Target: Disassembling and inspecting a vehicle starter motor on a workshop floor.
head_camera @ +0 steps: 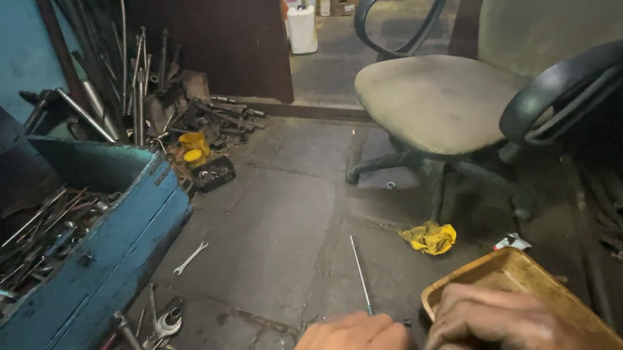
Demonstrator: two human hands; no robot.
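My left hand [347,346] is at the bottom edge, fingers curled, its fingertips meeting those of my right hand [497,324]. Something small and dark sits between the two hands; what it is cannot be made out. My right hand rests over the near corner of a shallow yellow-brown tray [518,269] on the floor. A thin metal rod [360,273] lies on the concrete just beyond my left hand, pointing away from me.
An open blue toolbox [100,271] full of wrenches stands at the left, with loose spanners [190,257] beside it. A worn office chair [471,91] stands at the right. A yellow rag [430,237] lies by its base. Metal bars and scrap [144,92] pile at the back.
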